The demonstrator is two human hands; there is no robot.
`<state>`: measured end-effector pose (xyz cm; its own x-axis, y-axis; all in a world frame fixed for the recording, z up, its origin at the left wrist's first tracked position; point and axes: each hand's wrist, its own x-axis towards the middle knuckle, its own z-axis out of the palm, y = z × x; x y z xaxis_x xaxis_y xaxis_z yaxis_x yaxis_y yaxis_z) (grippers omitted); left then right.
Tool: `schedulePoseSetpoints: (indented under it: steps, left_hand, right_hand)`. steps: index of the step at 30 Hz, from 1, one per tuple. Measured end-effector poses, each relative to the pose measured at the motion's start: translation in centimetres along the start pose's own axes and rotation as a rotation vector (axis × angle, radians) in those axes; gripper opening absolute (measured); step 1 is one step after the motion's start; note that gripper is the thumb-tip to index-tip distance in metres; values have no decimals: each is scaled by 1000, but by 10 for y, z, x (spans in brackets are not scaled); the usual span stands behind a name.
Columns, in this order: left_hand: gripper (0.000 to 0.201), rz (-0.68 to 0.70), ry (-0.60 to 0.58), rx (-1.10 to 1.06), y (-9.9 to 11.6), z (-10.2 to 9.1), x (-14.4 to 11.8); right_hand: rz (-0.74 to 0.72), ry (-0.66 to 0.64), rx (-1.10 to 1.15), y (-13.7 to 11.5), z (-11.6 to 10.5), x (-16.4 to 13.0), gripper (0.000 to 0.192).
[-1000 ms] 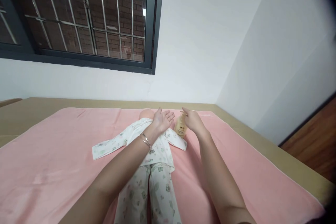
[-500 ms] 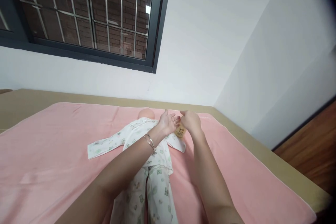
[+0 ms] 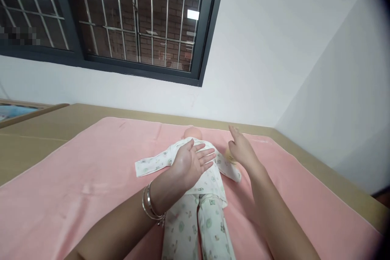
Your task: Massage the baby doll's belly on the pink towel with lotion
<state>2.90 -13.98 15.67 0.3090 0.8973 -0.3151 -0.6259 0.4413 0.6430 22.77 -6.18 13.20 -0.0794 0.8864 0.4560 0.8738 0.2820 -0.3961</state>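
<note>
With lotion to spread, the palms were best kept cupped level over the doll [image 3: 195, 166], which lay face-up on the pink towel [image 3: 76, 178]. The left hand [image 3: 190, 164] hovered spread wide, palm up, holding nothing. The right hand [image 3: 242, 150] was loosely spread, empty, just above the bottle [image 3: 229, 157] beside the doll's sleeve.

The doll [image 3: 195, 178] lies along the middle of the pink towel [image 3: 76, 187], its sleeves spread to both sides. Broad bare towel lies open to its left and right. A small bottle [image 3: 229, 157], mostly hidden behind the right hand [image 3: 242, 151], stands just beside the doll's shoulder. The wall [image 3: 262, 69] closes the far side.
</note>
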Motion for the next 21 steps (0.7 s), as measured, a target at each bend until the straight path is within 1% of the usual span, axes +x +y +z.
schedulePoseSetpoints:
  steps: [1, 2, 4, 6, 7, 8, 10, 12, 14, 16, 19, 21]
  left_hand:
    - [54, 6, -1, 8, 4, -1, -3]
    - [54, -3, -29, 18, 7, -1, -6]
    - [58, -44, -157, 43, 13, 0, -13]
    - [66, -65, -292, 71, 20, 2, -21]
    - [69, -54, -326, 88, 24, 3, -24]
    - [71, -31, -331, 113, 28, 4, -27]
    - [74, 25, -280, 183, 34, 7, -30]
    - [72, 85, -196, 283, 33, 9, -32]
    - [67, 131, -106, 375, 19, 10, -35]
    - [57, 198, -58, 413, -5, 10, -41]
    - [43, 381, -108, 354, -43, 9, -54]
    - [43, 485, -144, 316, -55, 12, -61]
  right_hand:
    - [-85, 22, 75, -11, 2, -8, 60]
    - [-171, 24, 154, -24, 3, -18, 58]
    - [-333, 1, 231, -52, 4, -41, 56]
    - [-482, -22, 167, -77, 2, -64, 60]
    - [-548, -44, 115, -88, 2, -76, 66]
    - [-610, -69, 86, -97, 2, -87, 76]
    - [-731, -132, 76, -109, 2, -106, 94]
    - [-842, -191, 83, -114, 3, -122, 99]
    - [-903, -176, 83, -115, 2, -131, 92]
    - [-918, -86, 96, -112, -3, -132, 84]
    - [-900, 78, 148, -103, -13, -119, 74]
    - [-861, 154, 158, -97, -17, -107, 68]
